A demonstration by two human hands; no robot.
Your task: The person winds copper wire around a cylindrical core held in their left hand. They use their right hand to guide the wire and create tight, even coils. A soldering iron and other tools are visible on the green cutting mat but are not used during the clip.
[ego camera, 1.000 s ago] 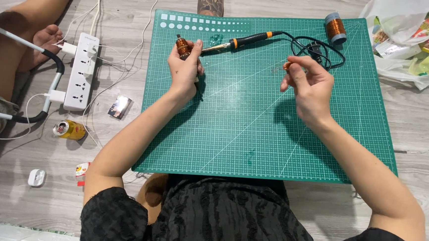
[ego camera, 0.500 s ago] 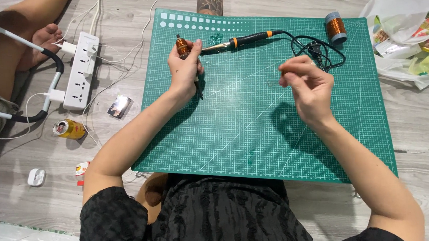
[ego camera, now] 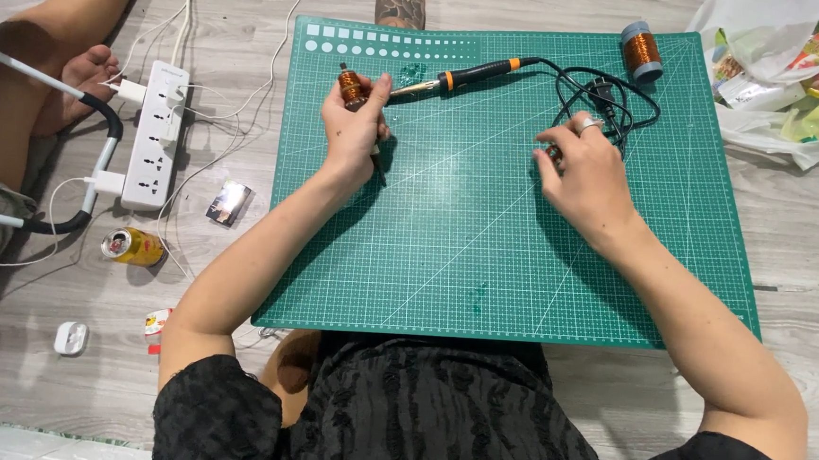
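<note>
My left hand (ego camera: 354,127) is closed on a small copper wire coil (ego camera: 350,85) near the top left of the green cutting mat (ego camera: 483,263). A soldering iron (ego camera: 462,74) with a black and orange handle lies on the mat just right of that coil, its tip pointing at it. My right hand (ego camera: 588,175) rests on the mat beside the iron's black cable (ego camera: 607,91), fingers pinched on something small and orange that is mostly hidden. A larger copper wire spool (ego camera: 641,52) stands at the mat's top right.
A white power strip (ego camera: 155,134) with plugged cables lies left of the mat, with a yellow can (ego camera: 132,246) and a small dark packet (ego camera: 228,202) near it. Plastic bags (ego camera: 798,74) sit at the top right. Another person's leg (ego camera: 40,75) is at the far left.
My right hand has moved slightly down and right along the mat, away from the cable. My left hand and the coil have stayed in place.
</note>
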